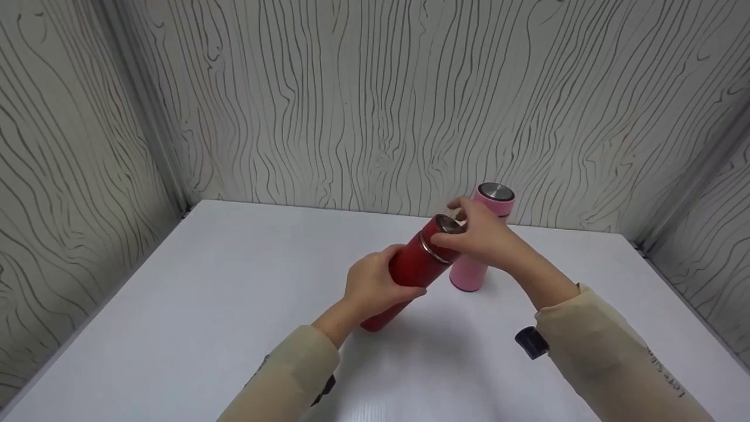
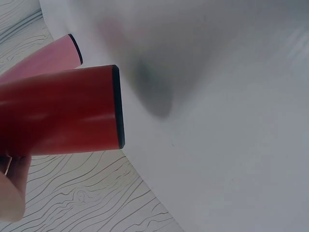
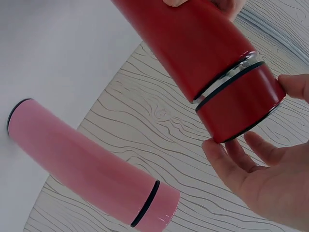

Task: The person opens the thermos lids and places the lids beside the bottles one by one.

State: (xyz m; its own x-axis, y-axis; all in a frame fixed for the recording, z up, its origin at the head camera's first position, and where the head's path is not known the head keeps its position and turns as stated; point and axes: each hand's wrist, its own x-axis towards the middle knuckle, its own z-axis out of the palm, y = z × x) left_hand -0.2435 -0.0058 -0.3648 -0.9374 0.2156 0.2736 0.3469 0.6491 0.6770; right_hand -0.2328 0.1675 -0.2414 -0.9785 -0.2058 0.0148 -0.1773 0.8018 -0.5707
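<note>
A red bottle (image 1: 415,265) is tilted in the head view, its top leaning to the right. My left hand (image 1: 375,281) grips its body around the middle. The fingers and thumb of my right hand (image 1: 483,234) hold the red cap (image 3: 241,104) at its rim. Between cap and body a shiny silver band (image 3: 227,79) shows in the right wrist view. The left wrist view shows the bottle's black-edged base (image 2: 118,107) off the table. Just behind my right hand a pink bottle (image 1: 469,272) stands upright, partly hidden by it.
The white table (image 1: 234,281) reaches back to a wood-grain patterned wall (image 1: 328,105). Similar panels stand at the left and right, with grey corner posts. A dark band (image 1: 532,343) is at the right sleeve.
</note>
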